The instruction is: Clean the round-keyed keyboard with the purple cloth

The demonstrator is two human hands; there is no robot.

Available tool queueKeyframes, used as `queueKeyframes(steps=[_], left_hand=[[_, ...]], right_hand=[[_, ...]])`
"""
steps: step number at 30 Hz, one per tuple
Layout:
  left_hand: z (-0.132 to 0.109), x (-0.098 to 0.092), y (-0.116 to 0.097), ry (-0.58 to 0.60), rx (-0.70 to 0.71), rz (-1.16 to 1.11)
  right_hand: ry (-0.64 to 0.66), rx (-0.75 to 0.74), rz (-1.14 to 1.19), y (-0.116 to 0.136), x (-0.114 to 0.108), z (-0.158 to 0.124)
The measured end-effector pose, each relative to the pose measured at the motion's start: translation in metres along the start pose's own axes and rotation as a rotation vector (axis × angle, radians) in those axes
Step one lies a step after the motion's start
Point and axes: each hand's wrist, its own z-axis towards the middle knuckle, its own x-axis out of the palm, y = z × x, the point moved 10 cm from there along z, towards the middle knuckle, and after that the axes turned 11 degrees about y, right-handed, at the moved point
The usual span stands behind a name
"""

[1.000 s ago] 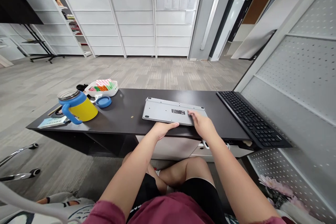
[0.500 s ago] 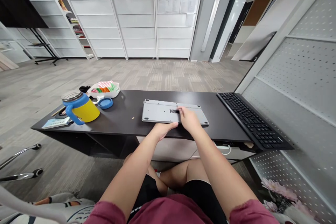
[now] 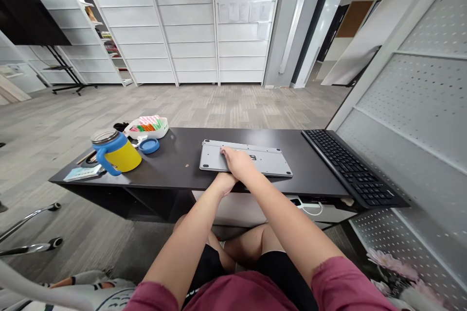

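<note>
A thin grey keyboard lies face down on the dark table, its underside showing a small black label and dark feet at the corners. My left hand is at the keyboard's near edge, closed against it; most of its fingers are hidden. Across the keyboard's left half reaches my right hand, with its fingers bent and pressed together over the grey surface. Whatever is in its fingertips, if anything, is too small to make out. My right wrist crosses just over the left hand.
On the table's left stand a yellow and blue mug, a blue lid and a white tray of colourful packets. A black keyboard lies along the right end, beside a perforated white panel. Drawers sit under the table.
My right hand has moved left across the keyboard, away from the label. My left hand's thumb, stretched along the near edge before, is now hidden. The view has shifted slightly.
</note>
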Motion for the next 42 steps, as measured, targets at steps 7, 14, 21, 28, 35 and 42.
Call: queueKeyframes(steps=[7,14,21,28,35,42], left_hand=[[0.002,0.011,0.006,0.113,-0.045,-0.105],[0.002,-0.003,0.027,-0.007,-0.159,-0.181],[0.003,-0.003,0.028,-0.006,-0.193,-0.325],[0.006,-0.007,0.013,-0.072,-0.174,-0.450],[-0.019,-0.015,0.000,-0.166,-0.167,-0.517],[-0.057,-0.050,-0.054,-0.386,0.052,-0.588]], right_hand=[[-0.120,0.175,0.098,-0.134,-0.015,-0.046],[-0.297,0.247,0.312,-0.224,-0.036,-0.077],[-0.655,0.427,0.591,-0.289,-0.030,-0.098],[-0.675,0.389,0.656,-0.291,-0.033,-0.093],[-0.688,0.373,0.744,-0.286,-0.035,-0.094],[-0.675,0.340,0.806,-0.292,-0.029,-0.087]])
